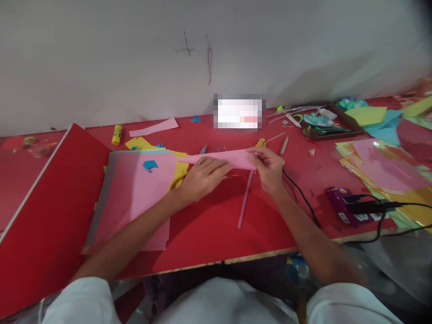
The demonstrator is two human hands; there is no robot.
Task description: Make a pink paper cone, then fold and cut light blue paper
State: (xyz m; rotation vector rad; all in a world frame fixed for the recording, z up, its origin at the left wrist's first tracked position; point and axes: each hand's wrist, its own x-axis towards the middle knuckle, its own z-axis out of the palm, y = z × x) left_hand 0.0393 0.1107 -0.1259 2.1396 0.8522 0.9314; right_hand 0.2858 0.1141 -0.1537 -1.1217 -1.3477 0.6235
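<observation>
A long folded pink paper piece (219,158) lies across the middle of the red table (209,234). My left hand (202,177) rests on its left part, fingers curled down and pressing it. My right hand (268,166) pinches the paper's right end between thumb and fingers. A thin pale pink strip (245,200) lies on the table just below the paper, between my two hands.
A stack of pink, yellow and blue sheets (138,193) lies at left beside a red board (50,211). A yellow glue stick (116,134) stands near the wall. A purple device (351,209) with black cable sits at right, near coloured sheets (384,168) and a tray (324,123).
</observation>
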